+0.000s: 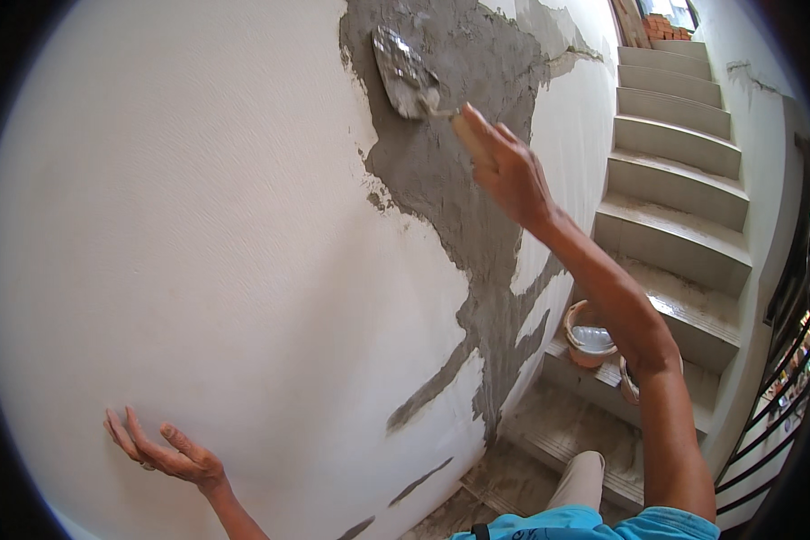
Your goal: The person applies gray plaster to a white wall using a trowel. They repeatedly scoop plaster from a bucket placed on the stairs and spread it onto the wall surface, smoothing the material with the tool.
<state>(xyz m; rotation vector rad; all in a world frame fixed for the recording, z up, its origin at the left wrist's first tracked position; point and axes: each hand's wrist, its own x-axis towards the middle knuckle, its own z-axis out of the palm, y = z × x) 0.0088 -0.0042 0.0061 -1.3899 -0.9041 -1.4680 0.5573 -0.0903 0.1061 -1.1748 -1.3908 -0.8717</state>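
Note:
My right hand [510, 171] grips the handle of a trowel [405, 76], its shiny blade smeared with grey and lying against the wall's upper part. Under the blade spreads a broad patch of grey mortar [463, 189], which narrows downward in ragged streaks toward the stairs. Pale plaster [198, 225] surrounds this patch on the wall. At the lower left, my left hand [166, 454] is raised beside the pale wall, fingers apart and nothing in it. Whether its fingertips touch the surface I cannot tell.
Grey stairs [679, 184] climb along the wall's right side. A bucket [589, 335] stands on a step, and a second container [628, 382] is partly behind my right arm. A black railing [774, 414] lines the right edge. Orange bricks [664, 29] are stacked at the top.

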